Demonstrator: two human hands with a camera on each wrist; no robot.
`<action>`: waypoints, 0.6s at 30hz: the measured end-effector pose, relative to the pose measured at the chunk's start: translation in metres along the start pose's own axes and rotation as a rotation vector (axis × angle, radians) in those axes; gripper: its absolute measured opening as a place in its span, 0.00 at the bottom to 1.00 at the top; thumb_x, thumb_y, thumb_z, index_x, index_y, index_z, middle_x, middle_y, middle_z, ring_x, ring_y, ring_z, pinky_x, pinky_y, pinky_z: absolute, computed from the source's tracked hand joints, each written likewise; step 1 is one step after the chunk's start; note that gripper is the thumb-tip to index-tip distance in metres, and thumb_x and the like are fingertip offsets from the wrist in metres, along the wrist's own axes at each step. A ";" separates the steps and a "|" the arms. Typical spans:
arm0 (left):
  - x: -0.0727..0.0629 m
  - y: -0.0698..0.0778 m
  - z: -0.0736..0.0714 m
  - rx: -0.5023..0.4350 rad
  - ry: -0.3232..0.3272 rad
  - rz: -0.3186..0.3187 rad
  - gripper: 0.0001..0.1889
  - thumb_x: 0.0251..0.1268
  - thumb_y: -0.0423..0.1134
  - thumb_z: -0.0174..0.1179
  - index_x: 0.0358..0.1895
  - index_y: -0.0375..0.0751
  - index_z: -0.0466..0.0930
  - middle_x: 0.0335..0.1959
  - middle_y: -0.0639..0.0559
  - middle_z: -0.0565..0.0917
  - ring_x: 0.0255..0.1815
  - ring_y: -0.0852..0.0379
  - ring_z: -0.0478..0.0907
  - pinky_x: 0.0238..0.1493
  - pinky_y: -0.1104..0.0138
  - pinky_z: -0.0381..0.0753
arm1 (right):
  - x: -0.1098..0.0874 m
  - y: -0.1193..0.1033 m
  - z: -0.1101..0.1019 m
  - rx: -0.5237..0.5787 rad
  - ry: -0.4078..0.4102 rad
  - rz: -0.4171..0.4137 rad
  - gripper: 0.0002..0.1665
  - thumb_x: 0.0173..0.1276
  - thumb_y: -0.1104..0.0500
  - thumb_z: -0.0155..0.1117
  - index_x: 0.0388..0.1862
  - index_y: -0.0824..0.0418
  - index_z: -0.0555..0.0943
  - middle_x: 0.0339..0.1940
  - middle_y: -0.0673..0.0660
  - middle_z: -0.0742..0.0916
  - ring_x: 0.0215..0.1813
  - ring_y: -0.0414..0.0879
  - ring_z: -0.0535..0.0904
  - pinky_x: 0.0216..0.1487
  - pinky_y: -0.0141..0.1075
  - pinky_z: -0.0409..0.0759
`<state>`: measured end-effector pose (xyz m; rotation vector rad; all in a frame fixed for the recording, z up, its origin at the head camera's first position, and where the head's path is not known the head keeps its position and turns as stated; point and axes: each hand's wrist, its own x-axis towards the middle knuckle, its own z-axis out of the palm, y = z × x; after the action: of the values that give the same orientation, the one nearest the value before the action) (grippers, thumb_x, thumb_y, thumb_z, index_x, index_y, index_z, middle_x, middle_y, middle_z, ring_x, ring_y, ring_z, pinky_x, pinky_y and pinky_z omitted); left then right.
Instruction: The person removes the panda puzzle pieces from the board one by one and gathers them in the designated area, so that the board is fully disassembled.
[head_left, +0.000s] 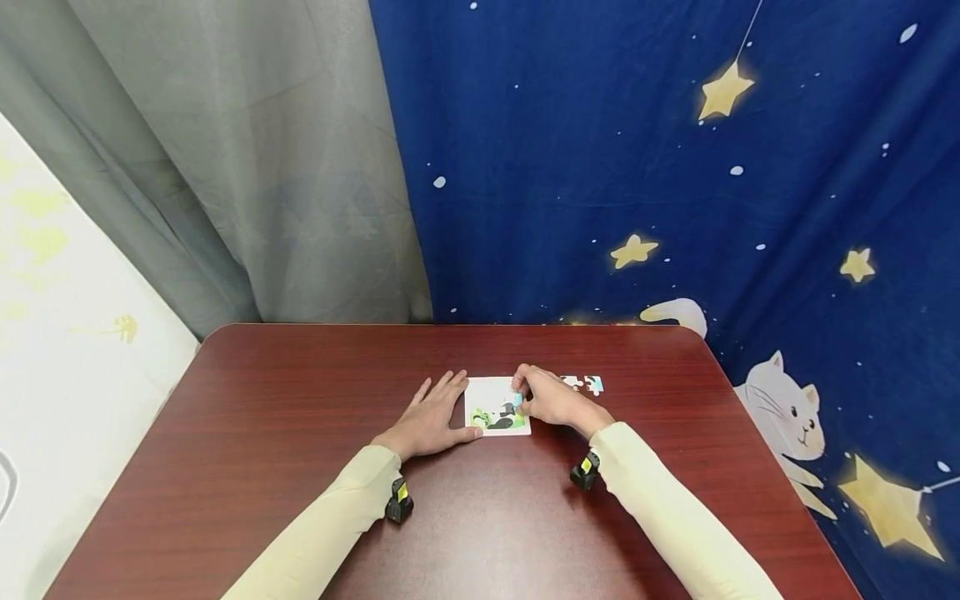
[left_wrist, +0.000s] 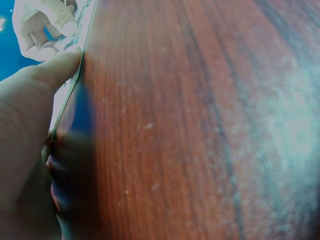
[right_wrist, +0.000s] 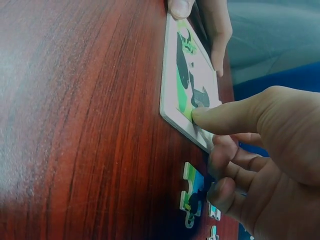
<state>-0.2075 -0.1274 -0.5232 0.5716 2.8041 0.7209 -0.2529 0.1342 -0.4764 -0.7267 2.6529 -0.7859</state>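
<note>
A small white-framed jigsaw puzzle (head_left: 487,386) with a panda picture, partly filled, lies on the table. Flat beside its left edge rests my left hand (head_left: 431,419), fingers spread, the thumb on the near left corner. At the right side of the frame, my right hand (head_left: 555,400) bends over a puzzle piece with light blue on it (head_left: 517,400). Thumb and curled fingers close around that piece, which they mostly cover. In the right wrist view the right thumb (right_wrist: 220,117) comes down on the picture by the rim, the other fingers curling past the frame's edge.
Several loose puzzle pieces (head_left: 594,385) lie right of the frame; a green and blue one (right_wrist: 192,190) is close below my right fingers. The dark red wooden table (head_left: 262,433) reaches back to grey and blue star-patterned curtains (head_left: 540,167).
</note>
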 end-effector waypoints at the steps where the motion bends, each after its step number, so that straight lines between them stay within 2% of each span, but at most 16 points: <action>1: -0.001 0.002 -0.001 0.003 0.003 0.001 0.54 0.68 0.69 0.64 0.87 0.41 0.54 0.91 0.49 0.52 0.92 0.46 0.44 0.90 0.42 0.38 | 0.000 0.000 0.000 0.002 -0.001 -0.003 0.18 0.63 0.69 0.76 0.49 0.62 0.79 0.43 0.57 0.85 0.45 0.47 0.79 0.50 0.38 0.78; 4: -0.004 0.006 -0.005 0.021 0.005 -0.001 0.53 0.68 0.69 0.64 0.87 0.41 0.55 0.90 0.49 0.53 0.92 0.46 0.45 0.90 0.42 0.39 | 0.001 0.000 0.000 -0.006 -0.009 -0.004 0.17 0.64 0.69 0.75 0.50 0.61 0.80 0.42 0.56 0.85 0.44 0.46 0.79 0.49 0.38 0.78; 9: -0.005 0.010 -0.008 0.031 0.002 -0.005 0.53 0.69 0.69 0.63 0.87 0.41 0.55 0.90 0.49 0.53 0.92 0.46 0.45 0.91 0.42 0.40 | -0.001 0.000 0.000 -0.027 -0.037 -0.015 0.10 0.67 0.69 0.73 0.45 0.60 0.84 0.41 0.54 0.84 0.42 0.43 0.78 0.47 0.36 0.78; 13: -0.005 0.010 -0.008 0.030 0.003 -0.001 0.53 0.69 0.69 0.63 0.86 0.41 0.55 0.90 0.49 0.53 0.92 0.46 0.46 0.90 0.42 0.40 | -0.003 -0.001 -0.001 -0.042 -0.055 -0.027 0.07 0.69 0.67 0.71 0.43 0.60 0.85 0.40 0.53 0.83 0.40 0.42 0.76 0.47 0.35 0.77; 18: -0.003 0.005 -0.004 0.011 0.006 0.009 0.54 0.68 0.69 0.64 0.86 0.40 0.55 0.90 0.47 0.53 0.92 0.44 0.46 0.90 0.41 0.39 | -0.005 0.001 0.000 -0.048 -0.064 -0.052 0.07 0.70 0.66 0.69 0.45 0.61 0.86 0.40 0.53 0.83 0.40 0.41 0.75 0.47 0.34 0.76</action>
<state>-0.2040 -0.1264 -0.5169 0.5858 2.8141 0.7104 -0.2490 0.1375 -0.4762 -0.8225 2.6131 -0.7024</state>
